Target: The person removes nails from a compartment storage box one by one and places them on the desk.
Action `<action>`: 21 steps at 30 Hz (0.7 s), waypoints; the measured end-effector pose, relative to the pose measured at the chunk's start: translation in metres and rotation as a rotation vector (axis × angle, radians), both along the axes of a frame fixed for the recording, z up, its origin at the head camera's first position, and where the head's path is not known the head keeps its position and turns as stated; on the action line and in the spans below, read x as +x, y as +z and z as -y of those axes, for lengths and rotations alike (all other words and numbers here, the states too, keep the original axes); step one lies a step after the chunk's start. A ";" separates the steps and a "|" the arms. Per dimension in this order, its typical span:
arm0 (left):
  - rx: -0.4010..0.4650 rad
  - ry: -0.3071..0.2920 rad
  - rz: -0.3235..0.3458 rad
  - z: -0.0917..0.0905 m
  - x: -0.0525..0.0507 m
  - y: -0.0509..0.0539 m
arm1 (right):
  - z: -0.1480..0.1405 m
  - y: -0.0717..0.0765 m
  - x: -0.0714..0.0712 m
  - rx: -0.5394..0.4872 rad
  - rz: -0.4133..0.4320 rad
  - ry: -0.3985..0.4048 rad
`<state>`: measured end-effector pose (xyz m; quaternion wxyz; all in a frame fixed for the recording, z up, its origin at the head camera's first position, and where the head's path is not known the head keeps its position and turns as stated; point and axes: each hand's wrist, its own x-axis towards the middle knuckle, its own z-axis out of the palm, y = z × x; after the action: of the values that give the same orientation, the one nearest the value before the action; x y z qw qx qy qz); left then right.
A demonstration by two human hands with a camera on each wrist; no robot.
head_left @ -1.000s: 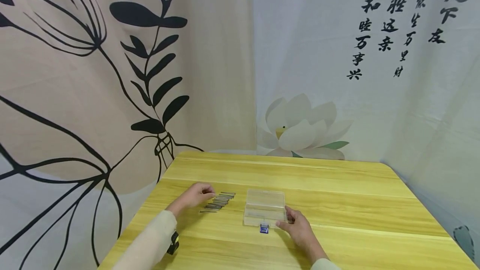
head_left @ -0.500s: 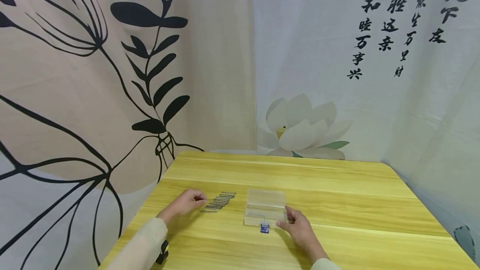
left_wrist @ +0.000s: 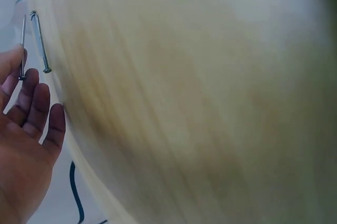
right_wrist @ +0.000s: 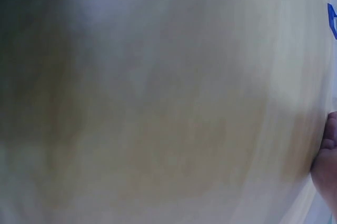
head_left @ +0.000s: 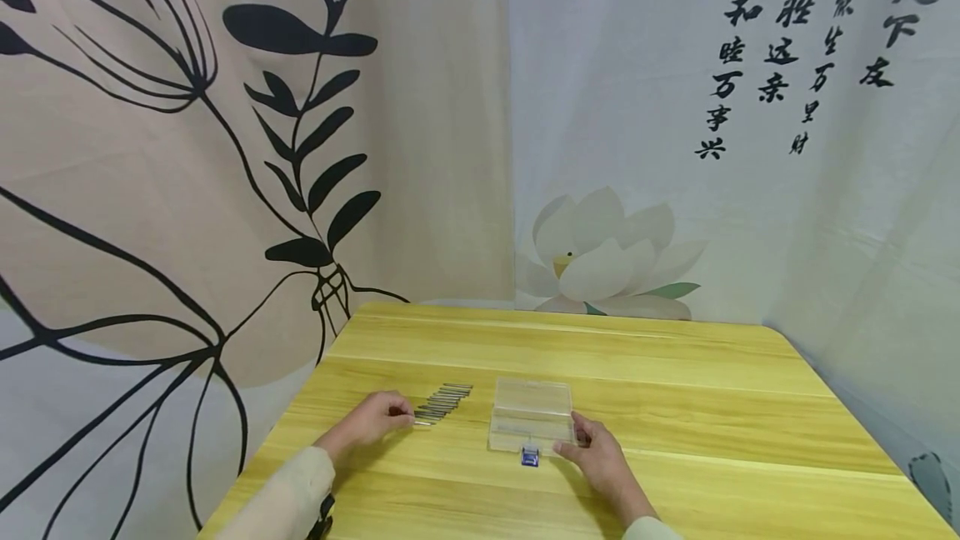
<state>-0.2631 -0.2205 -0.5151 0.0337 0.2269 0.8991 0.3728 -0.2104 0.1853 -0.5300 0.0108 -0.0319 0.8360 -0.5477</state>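
Observation:
My left hand (head_left: 377, 417) pinches a nail (left_wrist: 22, 50) between thumb and fingertip, at the near end of a slanting row of nails (head_left: 448, 397). In the left wrist view, more nails (left_wrist: 40, 42) lie just beyond the pinched one, and the other fingers are loosely bent. A clear plastic box (head_left: 531, 423) stands with its lid raised, its blue latch (head_left: 529, 457) at the front. My right hand (head_left: 600, 458) grips the box's right end, thumb at the front corner and fingers at the side. Only part of this hand shows in the right wrist view.
The yellow wood-grain table (head_left: 675, 407) bears the box and nails. Behind it hangs a printed curtain (head_left: 442, 148) with plants, a lotus and black characters. A dark band (head_left: 321, 519) sits at my left wrist.
My left hand has drawn back toward me and left from above the row, then come to the nearest nail and pinched it. The right hand and box stay put.

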 end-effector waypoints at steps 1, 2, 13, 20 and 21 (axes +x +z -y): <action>-0.002 -0.001 -0.002 0.000 0.000 0.000 | 0.000 0.000 0.000 -0.001 0.002 -0.001; 0.001 0.001 -0.003 -0.001 0.000 0.000 | 0.000 0.000 0.000 -0.004 0.005 -0.001; -0.061 -0.004 -0.039 -0.005 -0.002 -0.004 | -0.001 0.000 0.001 -0.003 0.002 -0.005; -0.073 0.011 -0.049 -0.004 -0.004 -0.004 | 0.000 -0.001 -0.002 -0.006 0.002 -0.003; -0.071 0.010 -0.051 -0.004 -0.005 -0.003 | -0.001 0.000 -0.002 -0.006 0.001 -0.001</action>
<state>-0.2677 -0.2162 -0.5184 0.0170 0.2302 0.9135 0.3350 -0.2121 0.1860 -0.5302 0.0108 -0.0316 0.8343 -0.5503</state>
